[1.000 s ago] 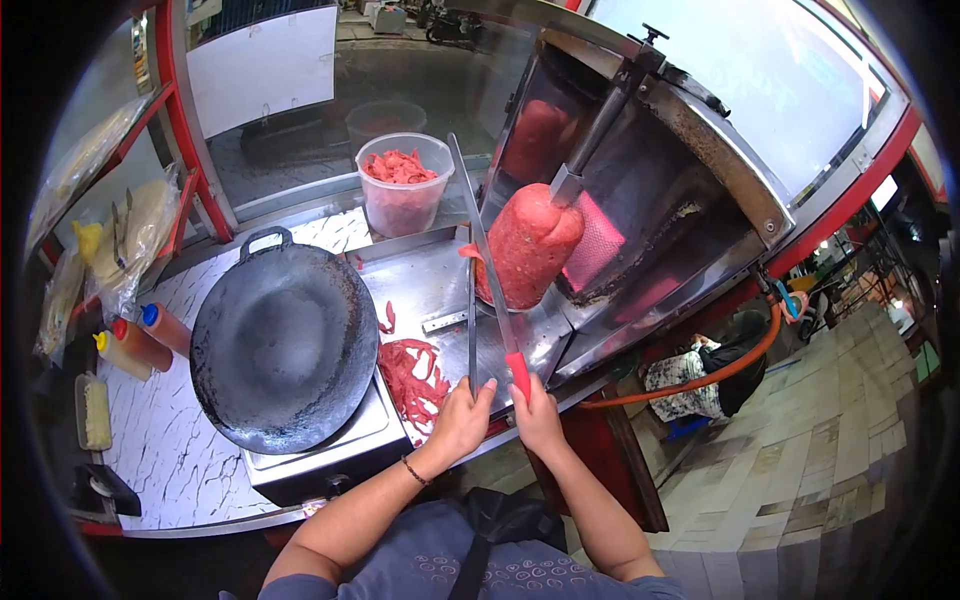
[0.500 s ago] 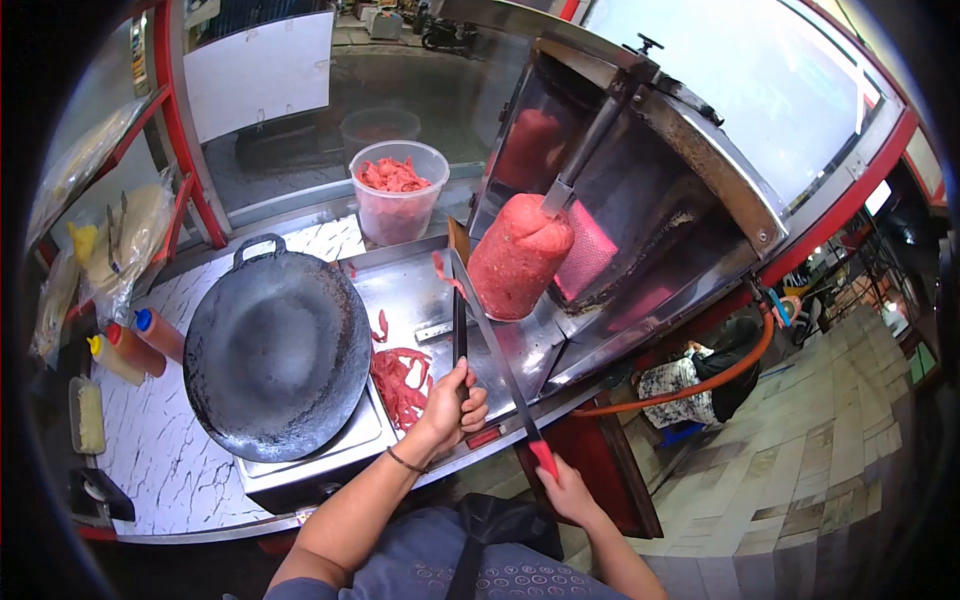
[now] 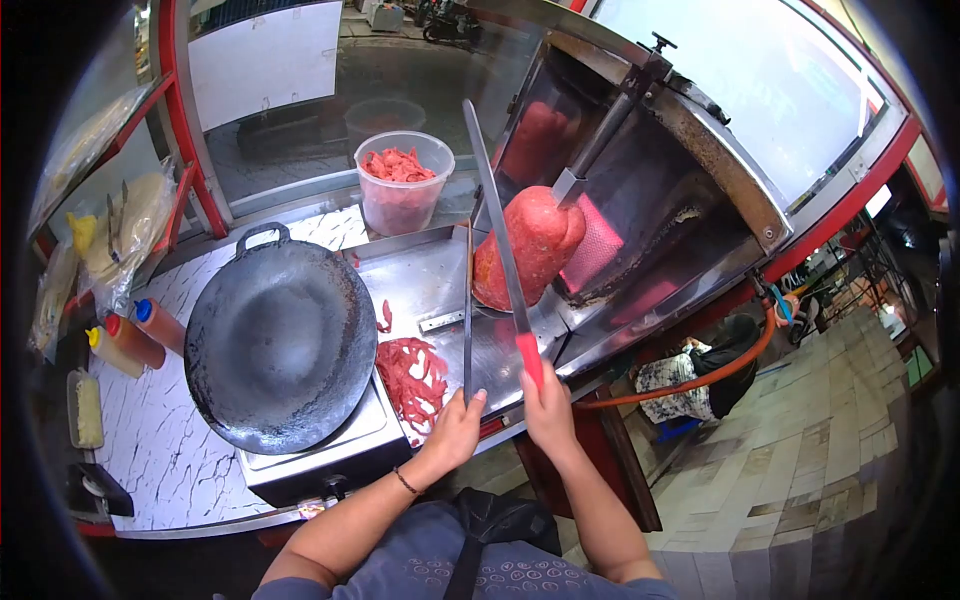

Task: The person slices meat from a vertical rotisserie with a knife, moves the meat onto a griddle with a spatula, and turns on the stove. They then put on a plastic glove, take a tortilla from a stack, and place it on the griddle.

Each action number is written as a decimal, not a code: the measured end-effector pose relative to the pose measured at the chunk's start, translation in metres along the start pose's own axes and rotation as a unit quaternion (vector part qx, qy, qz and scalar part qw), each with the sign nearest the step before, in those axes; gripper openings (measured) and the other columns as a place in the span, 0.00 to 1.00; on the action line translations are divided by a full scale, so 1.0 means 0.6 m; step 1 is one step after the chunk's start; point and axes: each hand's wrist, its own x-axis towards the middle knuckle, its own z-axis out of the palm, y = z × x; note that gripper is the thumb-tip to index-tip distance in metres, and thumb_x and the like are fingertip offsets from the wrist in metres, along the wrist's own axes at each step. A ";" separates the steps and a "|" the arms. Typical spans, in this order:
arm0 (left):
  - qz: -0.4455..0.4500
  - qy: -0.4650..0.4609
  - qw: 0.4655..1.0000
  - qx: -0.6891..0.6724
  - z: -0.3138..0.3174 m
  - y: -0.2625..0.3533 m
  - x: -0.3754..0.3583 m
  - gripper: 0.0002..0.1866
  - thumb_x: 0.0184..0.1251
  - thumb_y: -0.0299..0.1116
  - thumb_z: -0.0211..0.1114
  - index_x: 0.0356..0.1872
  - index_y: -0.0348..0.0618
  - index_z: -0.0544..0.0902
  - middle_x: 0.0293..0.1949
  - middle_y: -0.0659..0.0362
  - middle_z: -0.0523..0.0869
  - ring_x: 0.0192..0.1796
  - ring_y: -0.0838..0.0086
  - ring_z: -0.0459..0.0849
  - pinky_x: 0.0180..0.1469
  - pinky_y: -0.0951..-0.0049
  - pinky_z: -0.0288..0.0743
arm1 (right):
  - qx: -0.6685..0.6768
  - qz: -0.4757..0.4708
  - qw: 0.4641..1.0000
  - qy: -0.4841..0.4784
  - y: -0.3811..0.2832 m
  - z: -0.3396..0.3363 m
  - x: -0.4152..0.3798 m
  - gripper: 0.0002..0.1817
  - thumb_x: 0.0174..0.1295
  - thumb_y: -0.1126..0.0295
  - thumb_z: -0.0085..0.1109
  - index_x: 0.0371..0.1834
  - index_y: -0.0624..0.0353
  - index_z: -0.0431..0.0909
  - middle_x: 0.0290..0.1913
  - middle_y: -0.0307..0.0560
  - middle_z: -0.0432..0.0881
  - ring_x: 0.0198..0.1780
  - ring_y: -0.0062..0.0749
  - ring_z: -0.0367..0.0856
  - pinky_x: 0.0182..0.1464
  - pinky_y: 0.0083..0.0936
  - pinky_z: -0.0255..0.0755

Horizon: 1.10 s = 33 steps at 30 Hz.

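Note:
My right hand [image 3: 550,408] is closed round the red handle of a long knife [image 3: 503,240]. The blade points up and away, overlapping the left side of a large cone of raw-looking reddish meat [image 3: 530,245] on a vertical spit [image 3: 600,135]. My left hand [image 3: 452,432] grips a long, thin dark-handled tool [image 3: 468,335], seen nearly edge-on, with a brownish far end beside the meat. Below the spit, a metal tray [image 3: 410,265] holds a pile of cut meat strips [image 3: 412,375], just beyond my left hand.
A black wok [image 3: 280,345] sits on a stove [image 3: 320,460] to the left. Behind the tray stands a clear bucket [image 3: 404,200] of meat strips. Sauce bottles [image 3: 135,340] line the far left. An orange hose [image 3: 700,385] curves at right, near a seated person [image 3: 690,385].
My right hand has moved up and forward, swinging the knife blade higher across the meat. The left hand has shifted slightly down and right. The meat strip near the tools no longer shows there.

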 end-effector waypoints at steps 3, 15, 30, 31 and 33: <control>0.001 0.024 0.999 0.043 -0.004 0.048 -0.008 0.21 0.79 0.46 0.47 0.38 0.34 0.72 0.22 0.56 0.74 0.29 0.67 0.74 0.38 0.61 0.69 | 0.002 0.006 1.000 0.010 -0.013 0.027 0.052 0.11 0.71 0.66 0.51 0.40 0.65 0.70 0.25 0.63 0.77 0.30 0.63 0.79 0.31 0.46 0.67; -0.070 -0.029 0.994 -0.076 -0.004 0.059 0.030 0.23 0.79 0.51 0.43 0.34 0.39 0.69 0.20 0.53 0.71 0.25 0.63 0.72 0.30 0.63 0.65 | -0.051 0.062 0.993 -0.082 0.048 0.016 0.010 0.13 0.70 0.65 0.51 0.52 0.61 0.73 0.26 0.59 0.77 0.31 0.57 0.81 0.34 0.39 0.71; -0.238 -0.228 0.744 -0.581 -0.088 0.096 0.044 0.23 0.77 0.58 0.43 0.30 0.51 0.66 0.15 0.68 0.59 0.14 0.81 0.55 0.17 0.78 0.50 | -0.226 0.160 0.929 -0.247 0.014 -0.353 -0.145 0.15 0.68 0.60 0.56 0.44 0.62 0.72 0.31 0.69 0.79 0.39 0.68 0.78 0.39 0.50 0.70; -0.241 -0.223 0.752 -0.571 -0.090 0.097 0.043 0.23 0.77 0.59 0.43 0.31 0.52 0.66 0.15 0.68 0.58 0.13 0.81 0.55 0.17 0.79 0.50 | -0.257 0.170 0.918 -0.251 -0.003 -0.367 -0.132 0.15 0.68 0.60 0.56 0.44 0.62 0.72 0.30 0.68 0.79 0.39 0.69 0.78 0.38 0.50 0.70; -0.248 -0.214 0.770 -0.547 -0.090 0.099 0.039 0.23 0.77 0.59 0.43 0.32 0.52 0.65 0.15 0.68 0.58 0.13 0.81 0.54 0.16 0.79 0.49 | -0.298 0.176 0.904 -0.252 -0.032 -0.373 -0.116 0.15 0.67 0.60 0.57 0.42 0.62 0.72 0.29 0.68 0.79 0.38 0.69 0.77 0.37 0.52 0.69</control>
